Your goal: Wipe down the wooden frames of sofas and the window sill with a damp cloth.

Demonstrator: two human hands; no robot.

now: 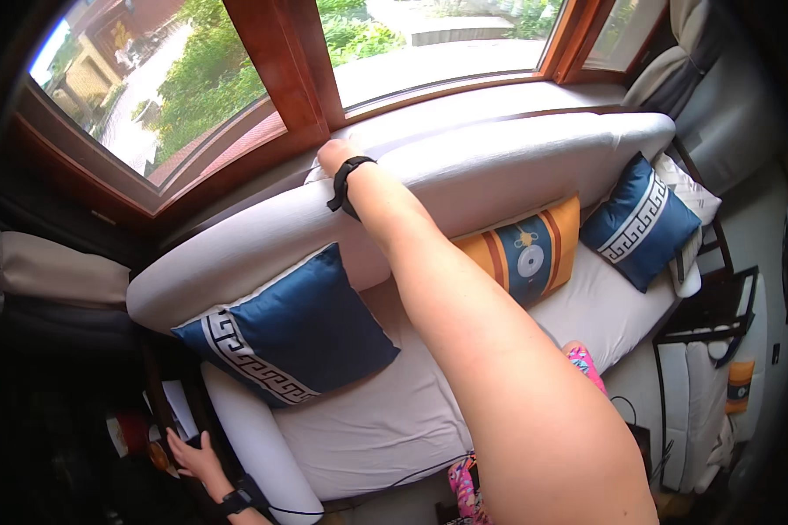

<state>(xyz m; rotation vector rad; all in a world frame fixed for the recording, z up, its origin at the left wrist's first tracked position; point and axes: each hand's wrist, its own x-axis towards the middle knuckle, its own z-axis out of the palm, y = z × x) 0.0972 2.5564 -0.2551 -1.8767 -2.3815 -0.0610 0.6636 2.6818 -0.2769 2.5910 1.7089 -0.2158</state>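
My right arm stretches across a sofa, and my right hand (337,156) is at the top edge of the light fabric backrest (256,239), by the window frame. Its fingers are curled or hidden behind the backrest, so I cannot tell whether they grip the cover. At the lower left, my left hand (197,456) has its fingers spread beside the sofa's padded armrest (256,440), near a dark side table with a white sheet-like item (179,407). A blue cushion with a key-pattern band (315,328) leans on the backrest between my hands.
An orange and blue cushion (528,252) and another blue cushion (643,220) sit farther right on the sofa. Wood-framed windows (302,72) rise behind it. A dark cable (394,482) crosses the front of the seat. Curtains (59,266) hang at the left.
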